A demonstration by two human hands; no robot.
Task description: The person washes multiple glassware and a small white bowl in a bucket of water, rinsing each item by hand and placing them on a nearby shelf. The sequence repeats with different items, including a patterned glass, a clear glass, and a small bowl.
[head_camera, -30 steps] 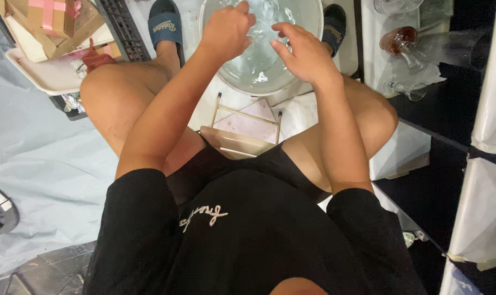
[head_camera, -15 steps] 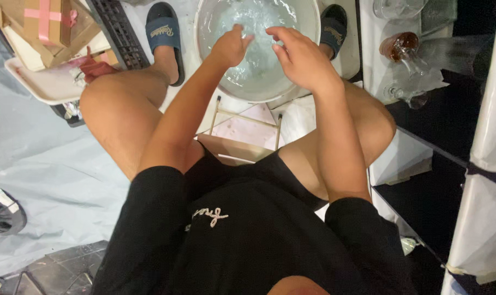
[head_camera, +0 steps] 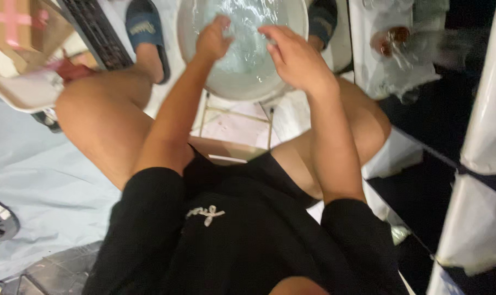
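Observation:
I sit over a round white basin (head_camera: 242, 92) of water (head_camera: 248, 33) that stands on the floor between my feet. My left hand (head_camera: 212, 39) is curled and dipped in at the basin's left side. Over the right side hovers my right hand (head_camera: 292, 57), fingers bent down toward the water. The picture is blurred, and glints between the hands hide whether either one holds something clear.
A small wooden frame (head_camera: 234, 112) stands under my knees. A white tray (head_camera: 18, 90), a cardboard box (head_camera: 18, 27) and a black crate (head_camera: 92, 35) lie left. Stemmed glassware (head_camera: 390, 38) rests on a white cloth right. Pale sheeting (head_camera: 40, 180) covers the floor.
Both hands have dropped lower toward the water and the left hand has shifted left. The view has swung a little and blurred.

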